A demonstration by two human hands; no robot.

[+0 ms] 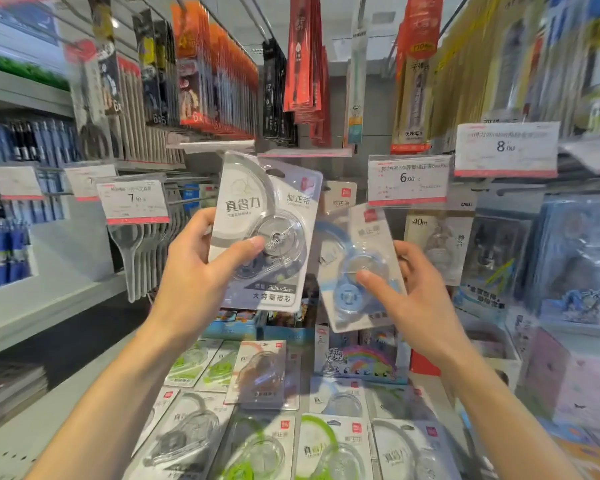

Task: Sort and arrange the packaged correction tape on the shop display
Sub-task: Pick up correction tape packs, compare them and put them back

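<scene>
From the head camera, both hands are raised in front of the hanging shop display, each holding one packaged correction tape. The left hand (201, 271) grips a grey pack (267, 230) by its left edge, thumb pressed across the clear blister on the front, fingers curled behind the card. The pack stands nearly upright, its top corner close under a shelf strip. The right hand (413, 292) pinches a blue pack (357, 268) by its right edge, thumb on the front blister, fingers behind; this pack tilts with its top leaning left. The two packs sit just beside each other, the grey one's right edge overlapping the blue one's upper left corner.

Behind the packs, between a 7.90 price tag (132, 202) on the left and a 6.00 price tag (409, 180) on the right, more packs hang on the pegs, and the hooks at left stick out bare.

Below the forearms, loose packs (264, 372) lie flat on the lower shelf (18, 445), green, grey and brown ones overlapping at mixed angles. A bare strip of shelf runs along its left edge.
</scene>
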